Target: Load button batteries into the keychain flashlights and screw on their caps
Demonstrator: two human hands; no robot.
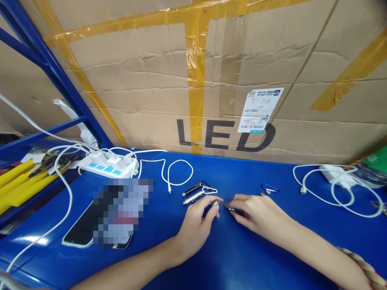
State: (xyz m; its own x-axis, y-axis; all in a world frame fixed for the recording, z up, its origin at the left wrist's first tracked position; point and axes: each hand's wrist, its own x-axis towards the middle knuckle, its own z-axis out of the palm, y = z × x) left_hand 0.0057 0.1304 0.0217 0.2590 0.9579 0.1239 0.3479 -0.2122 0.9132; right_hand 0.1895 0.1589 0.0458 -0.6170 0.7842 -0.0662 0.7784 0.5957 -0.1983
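Note:
My left hand is wrapped round a small blue flashlight, whose silver end shows between thumb and fingers. Just to its right, my right hand pinches a small dark piece with a bit of silver; its kind is mostly hidden by the fingers. The two hands are apart by a small gap. Beyond my left hand lie a black pen-sized flashlight and a silver one, with carabiner clips at their right ends. A blue carabiner rests on the table behind my right hand.
On the blue table, phones lie at left, partly blurred out. Behind them sits a white power strip with cables. A white charger with coiled cable is at right. A large taped cardboard box stands along the back.

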